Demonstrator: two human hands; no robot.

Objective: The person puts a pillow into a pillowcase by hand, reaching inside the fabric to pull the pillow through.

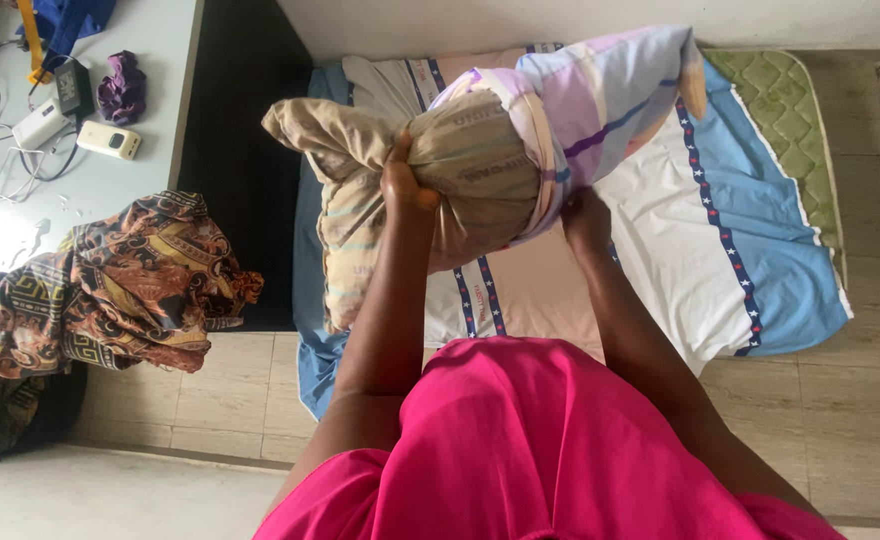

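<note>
1. Nearest the camera is the person's bright pink garment, filling the bottom middle of the view, with both bare forearms rising out of it toward the bed.
2. The left hand grips the tan, faintly striped pillow; its fingers are closed into the fabric at the pillow's middle, bunching it there.
3. The right hand sits under the open edge of the pastel checked pillowcase. Its fingers are mostly hidden behind the cloth, so whether they pinch the edge cannot be told with certainty, though the hand is touching it.
4. The pillow is held up in the air above the bed, tilted, with its right end already inside the pillowcase and its left end bare and drooping toward the left.
5. Beneath it lies the mattress on the floor, covered by a bedsheet in white, pale pink and blue panels with dark starred bands.
6. A green quilted mat shows at the far right edge of the sheet.
7. To the left, a brown and gold patterned cloth lies heaped on the corner of a pale tabletop.
8. Farther back on that tabletop are a purple crumpled cloth, a white remote-like device, a dark adapter and tangled white cables.
9. The floor is pale tile.
</note>
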